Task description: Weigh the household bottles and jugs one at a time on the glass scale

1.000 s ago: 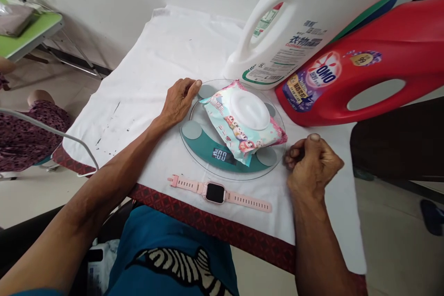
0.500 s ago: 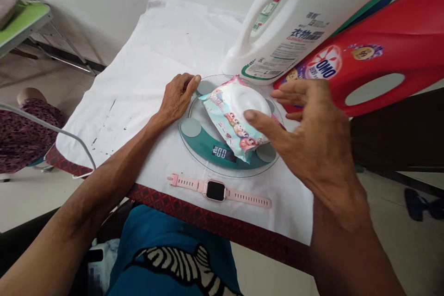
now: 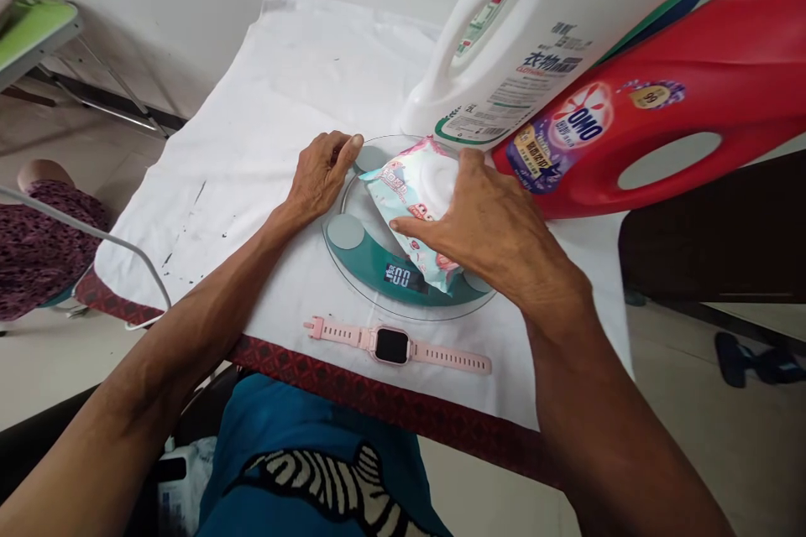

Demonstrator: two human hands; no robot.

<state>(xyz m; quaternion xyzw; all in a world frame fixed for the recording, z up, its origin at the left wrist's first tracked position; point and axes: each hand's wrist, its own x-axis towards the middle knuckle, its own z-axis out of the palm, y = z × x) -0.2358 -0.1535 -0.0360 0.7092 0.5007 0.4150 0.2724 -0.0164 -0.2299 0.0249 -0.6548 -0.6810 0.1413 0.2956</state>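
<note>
Resting at the left rim of the glass scale (image 3: pixel 362 264), the left hand (image 3: pixel 320 176) is loosely curled, with nothing visible in its grasp. Rightward, the wipes pack (image 3: pixel 394 185) lies on the scale, its long axis slanting from far left to near right. The right hand (image 3: pixel 497 226), nearer, spans its right part, thumb across it; whether the hidden fingers clasp it, I cannot tell.
</note>
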